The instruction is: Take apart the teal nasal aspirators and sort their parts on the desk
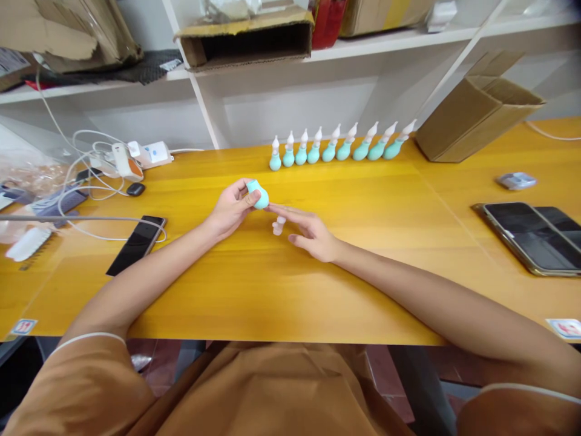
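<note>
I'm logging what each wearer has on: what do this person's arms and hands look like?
Both hands, left and right, are bare, with no gloves, rings or watch visible. The forearms are bare too. Short orange-brown sleeves with a thin white edge trim cover the upper arms.

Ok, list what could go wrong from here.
1. The left hand pinches the round teal bulb by the fingertips only; it might slip out and roll across the table.
2. The small tip stands loose by the right hand, whose fingers could knock it over.
3. The finished row stands close behind; a rolling bulb might topple those pieces.
</note>
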Available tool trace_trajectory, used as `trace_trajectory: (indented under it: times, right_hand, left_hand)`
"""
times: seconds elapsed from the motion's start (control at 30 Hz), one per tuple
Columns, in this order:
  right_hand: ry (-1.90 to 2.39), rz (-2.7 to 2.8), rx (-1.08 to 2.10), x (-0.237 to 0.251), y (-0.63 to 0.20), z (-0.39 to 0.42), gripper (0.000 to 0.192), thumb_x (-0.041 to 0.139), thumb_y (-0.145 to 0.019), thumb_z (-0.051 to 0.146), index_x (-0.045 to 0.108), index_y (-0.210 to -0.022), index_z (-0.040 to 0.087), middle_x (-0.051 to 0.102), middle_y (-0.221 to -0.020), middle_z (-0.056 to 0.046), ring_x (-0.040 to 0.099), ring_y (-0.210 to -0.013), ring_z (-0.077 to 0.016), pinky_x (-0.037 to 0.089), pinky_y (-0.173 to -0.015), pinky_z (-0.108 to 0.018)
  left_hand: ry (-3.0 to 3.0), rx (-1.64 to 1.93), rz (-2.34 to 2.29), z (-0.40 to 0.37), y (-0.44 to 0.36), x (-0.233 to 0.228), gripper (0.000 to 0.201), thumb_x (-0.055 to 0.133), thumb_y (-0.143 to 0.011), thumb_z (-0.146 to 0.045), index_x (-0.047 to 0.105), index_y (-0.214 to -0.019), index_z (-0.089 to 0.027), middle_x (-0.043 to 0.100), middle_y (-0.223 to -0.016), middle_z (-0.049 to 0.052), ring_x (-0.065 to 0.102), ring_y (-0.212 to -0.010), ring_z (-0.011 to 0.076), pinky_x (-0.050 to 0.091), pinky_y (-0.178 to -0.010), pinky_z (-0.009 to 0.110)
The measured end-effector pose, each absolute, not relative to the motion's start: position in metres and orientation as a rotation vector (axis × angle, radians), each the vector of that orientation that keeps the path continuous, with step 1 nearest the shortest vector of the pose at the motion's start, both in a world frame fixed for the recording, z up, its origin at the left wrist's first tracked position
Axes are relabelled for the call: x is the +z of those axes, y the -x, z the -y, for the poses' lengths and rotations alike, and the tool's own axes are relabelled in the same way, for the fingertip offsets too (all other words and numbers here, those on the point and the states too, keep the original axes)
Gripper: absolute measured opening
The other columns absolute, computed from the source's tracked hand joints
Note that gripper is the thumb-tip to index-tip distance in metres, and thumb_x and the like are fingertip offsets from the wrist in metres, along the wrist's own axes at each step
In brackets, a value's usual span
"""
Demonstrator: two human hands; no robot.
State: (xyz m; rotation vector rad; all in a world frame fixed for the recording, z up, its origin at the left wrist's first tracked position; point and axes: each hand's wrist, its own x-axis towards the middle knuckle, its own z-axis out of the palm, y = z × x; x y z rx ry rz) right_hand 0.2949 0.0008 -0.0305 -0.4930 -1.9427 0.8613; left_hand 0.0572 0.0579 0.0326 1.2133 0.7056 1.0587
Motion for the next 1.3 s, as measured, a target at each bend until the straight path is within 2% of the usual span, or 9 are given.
trace_trajectory:
  times: [0.1, 0.2, 0.4, 0.6, 0.8, 0.93, 1.1, 1.23, 1.3]
  right_hand:
    - [0.552, 1.85, 0.944, -0.034, -0.296, -0.002, 0.07, 0.066, -0.098, 0.025, 0.058, -0.167, 0.028, 0.076, -0.142, -0.009, 0.071, -0.136, -0.0293, 0.043, -0.131, -0.06]
    - [0.591, 1.758, 1.024, -0.034, -0.299, -0.005, 0.068, 0.071, -0.092, 0.025, 0.065, -0.16, 0.029, 0.071, -0.157, -0.009, 0.065, -0.149, -0.0328, 0.039, -0.134, -0.061]
    - [0.714, 1.539, 1.229, -0.012, -0.303, -0.029, 0.059, 0.074, -0.086, 0.024, 0.077, -0.145, 0.029, 0.069, -0.163, -0.008, 0.062, -0.155, -0.0345, 0.04, -0.134, -0.059]
    - [0.645, 1.556, 1.304, 0.03, -0.289, -0.046, 0.044, 0.074, -0.087, 0.031, 0.085, -0.129, 0.027, 0.081, -0.143, -0.008, 0.067, -0.148, -0.0379, 0.046, -0.129, -0.062]
    - [0.532, 1.697, 1.21, 0.049, -0.28, -0.033, 0.038, 0.067, -0.097, 0.047, 0.091, -0.119, 0.028, 0.087, -0.129, -0.007, 0.042, -0.169, -0.0371, 0.022, -0.144, -0.059]
    - [0.521, 1.8, 1.255, 0.045, -0.278, -0.029, 0.051, 0.064, -0.097, 0.064, 0.09, -0.123, 0.029, 0.088, -0.101, -0.009, 0.045, -0.167, -0.0398, 0.017, -0.145, -0.062]
    - [0.531, 1.766, 1.282, 0.037, -0.271, -0.027, 0.047, 0.066, -0.097, 0.063, 0.091, -0.121, 0.03, 0.088, -0.119, -0.007, 0.037, -0.172, -0.0376, 0.02, -0.145, -0.061]
    - [0.488, 1.74, 1.374, 0.033, -0.266, -0.022, 0.042, 0.069, -0.097, 0.056, 0.092, -0.119, 0.029, 0.088, -0.094, -0.007, 0.051, -0.162, -0.0373, 0.023, -0.143, -0.061]
    - [0.455, 1.703, 1.453, 0.031, -0.265, -0.019, 0.038, 0.07, -0.095, 0.049, 0.093, -0.115, 0.026, 0.089, -0.098, -0.008, 0.061, -0.153, -0.0388, 0.031, -0.14, -0.061]
  left_hand:
    - [-1.22, 1.086, -0.695, -0.058, -0.056, 0.039, 0.066, 0.11, -0.062, -0.057, 0.069, -0.096, -0.018, 0.068, -0.088, -0.003, 0.065, -0.08, 0.0091, 0.056, -0.077, 0.02]
    - [-1.231, 1.099, -0.669, -0.056, -0.055, 0.044, 0.064, 0.109, -0.064, -0.058, 0.069, -0.095, -0.019, 0.067, -0.087, -0.003, 0.064, -0.08, 0.009, 0.055, -0.076, 0.02]
    - [-1.203, 1.118, -0.63, -0.048, -0.047, 0.05, 0.062, 0.108, -0.067, -0.059, 0.071, -0.095, -0.018, 0.066, -0.085, -0.003, 0.062, -0.077, 0.0083, 0.055, -0.075, 0.02]
    - [-1.211, 1.22, -0.63, -0.046, -0.036, 0.056, 0.061, 0.106, -0.068, -0.061, 0.068, -0.089, -0.018, 0.063, -0.082, -0.004, 0.06, -0.075, 0.0076, 0.053, -0.072, 0.019]
    - [-1.294, 1.278, -0.642, -0.052, -0.03, 0.063, 0.062, 0.105, -0.069, -0.064, 0.068, -0.091, -0.019, 0.067, -0.084, -0.003, 0.063, -0.078, 0.0098, 0.054, -0.076, 0.022]
    - [-1.337, 1.282, -0.678, -0.053, -0.029, 0.064, 0.063, 0.104, -0.068, -0.065, 0.067, -0.092, -0.021, 0.068, -0.088, -0.002, 0.064, -0.082, 0.0118, 0.054, -0.078, 0.023]
    - [-1.382, 1.286, -0.677, -0.053, -0.031, 0.06, 0.064, 0.104, -0.068, -0.066, 0.067, -0.092, -0.021, 0.066, -0.087, -0.002, 0.064, -0.086, 0.0132, 0.054, -0.082, 0.025]
    - [-1.389, 1.271, -0.687, -0.053, -0.032, 0.057, 0.064, 0.104, -0.069, -0.067, 0.066, -0.092, -0.021, 0.066, -0.087, -0.001, 0.064, -0.085, 0.0134, 0.053, -0.083, 0.026]
    - [-1.387, 1.269, -0.697, -0.054, -0.031, 0.056, 0.064, 0.104, -0.069, -0.067, 0.066, -0.092, -0.021, 0.067, -0.086, -0.001, 0.063, -0.083, 0.0131, 0.053, -0.081, 0.026]
